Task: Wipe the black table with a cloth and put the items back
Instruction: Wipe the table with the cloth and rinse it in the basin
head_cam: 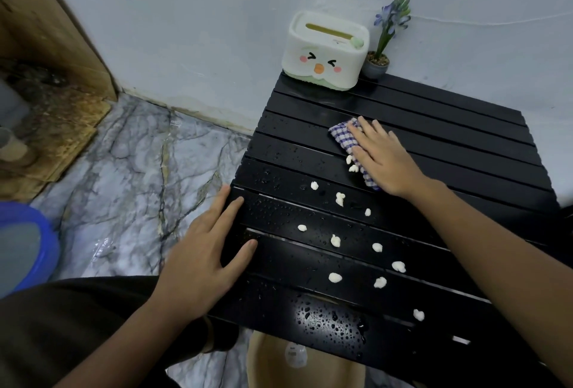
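Head cam looking down at the black table, a slatted top with water beads and little white crumbs scattered all over the near half. Right hand is flat, fingers spread, pressing a blue-and-white checked cloth down around the middle of the top. The cloth's long axis runs roughly from far-left to near-right, and a couple of crumbs sit touching its near edge. Left hand is open too, palm down on the left rim, holding nothing; looks like it's just bracing the table.

So the mess lies toward the person and slightly left of the cloth, strung along a diagonal down to the near right corner. My guess is the right hand drags the cloth toward the body, since it's the one on it. Plenty of open room that way. Behind the cloth, the tissue box and a small potted plant sit at the back edge by the wall, well apart from the wiping area. A beige bin sits below the near edge.
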